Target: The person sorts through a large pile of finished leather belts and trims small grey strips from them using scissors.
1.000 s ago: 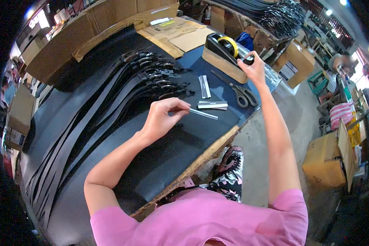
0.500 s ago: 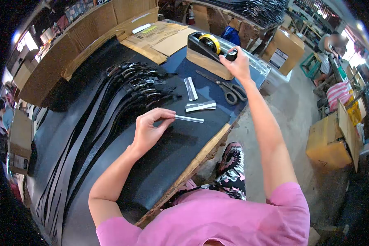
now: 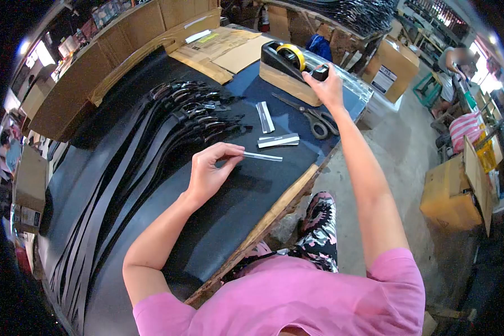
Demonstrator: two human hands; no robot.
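Observation:
My left hand (image 3: 211, 171) pinches one end of a thin white strip (image 3: 263, 157) above the dark table surface. At the front end of a tape dispenser (image 3: 285, 74) with a yellow-cored roll, my right hand (image 3: 326, 85) has its thumb and fingers closed; any tape between them is too small to make out. White labels (image 3: 278, 140) lie in two groups between my hands, one group overlapping. Black-handled scissors (image 3: 318, 122) rest beside the dispenser. Left of my left hand is a bundle of long black straps (image 3: 145, 134) with shiny ends.
Cardboard pieces (image 3: 207, 53) lie at the table's back, with a tall cardboard wall (image 3: 117, 53) at the left. The worn wooden table edge (image 3: 263, 221) runs in front of me. Boxes (image 3: 452, 185) stand on the floor at the right; a person (image 3: 451, 61) is farther back.
The camera view has shifted slightly. Both hands keep nearly the same positions, the left on the strip and the right at the dispenser's front.

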